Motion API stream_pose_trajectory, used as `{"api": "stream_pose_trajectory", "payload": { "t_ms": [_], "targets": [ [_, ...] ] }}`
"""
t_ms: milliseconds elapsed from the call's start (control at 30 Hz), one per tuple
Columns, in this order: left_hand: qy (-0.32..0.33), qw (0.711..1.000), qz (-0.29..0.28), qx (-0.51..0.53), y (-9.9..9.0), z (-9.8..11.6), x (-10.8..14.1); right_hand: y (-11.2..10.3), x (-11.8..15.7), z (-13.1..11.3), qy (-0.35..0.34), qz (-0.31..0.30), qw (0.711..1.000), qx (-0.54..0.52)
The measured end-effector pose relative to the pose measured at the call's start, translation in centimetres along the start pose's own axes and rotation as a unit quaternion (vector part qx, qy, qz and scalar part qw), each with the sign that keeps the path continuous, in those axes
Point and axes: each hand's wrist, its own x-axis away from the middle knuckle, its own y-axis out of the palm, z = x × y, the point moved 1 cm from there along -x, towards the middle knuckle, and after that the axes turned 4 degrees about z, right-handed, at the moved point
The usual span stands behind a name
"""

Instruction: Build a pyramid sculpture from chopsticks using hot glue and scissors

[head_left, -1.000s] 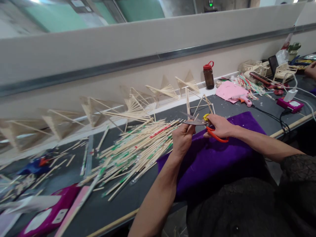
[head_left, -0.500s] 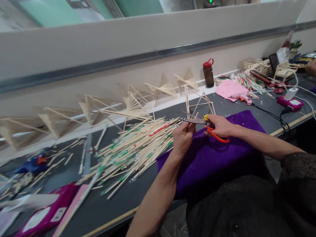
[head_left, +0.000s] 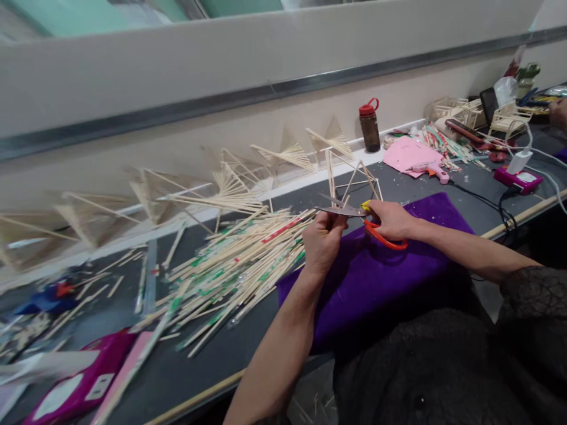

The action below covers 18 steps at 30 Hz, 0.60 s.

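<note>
My right hand (head_left: 390, 221) is closed round the orange and yellow handles of a pair of scissors (head_left: 348, 211). Their blades point left and lie slightly apart. My left hand (head_left: 322, 239), fingers pinched, sits just under the blades and grips a thin wooden stick (head_left: 347, 201), whose short end pokes up by the blades; the rest is hidden by the hand. Both hands are above a purple cloth (head_left: 376, 283). Behind them stands a frame of joined sticks (head_left: 375, 184). To the left lies a large pile of wooden chopsticks (head_left: 239, 265), some in wrappers.
Stick models (head_left: 283, 156) line the wall ledge beside a brown bottle (head_left: 369, 131) with a red lid. At right are a pink glue gun (head_left: 432, 170) with a cord and a purple power strip (head_left: 518, 179). Another magenta power strip (head_left: 84, 378) lies front left. Another person's hand (head_left: 559, 112) shows far right.
The view has shifted slightly, so everything sits a little further left and up. Both hands keep their grip on the scissors and stick, with little visible movement between them.
</note>
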Motion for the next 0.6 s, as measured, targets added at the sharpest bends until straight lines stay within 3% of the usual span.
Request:
{"api": "stream_pose_trajectory", "payload": {
  "t_ms": [267,600],
  "targets": [
    [0.007,1.000,-0.008,0.013,-0.51,0.21,0.05,0.14,-0.13,0.12,-0.027,0.003,1.000,0.011],
    [-0.020,0.994,-0.074,0.078,-0.29,-0.06,0.11,0.19,-0.18,0.39,-0.054,0.011,0.998,0.005]
  ]
}}
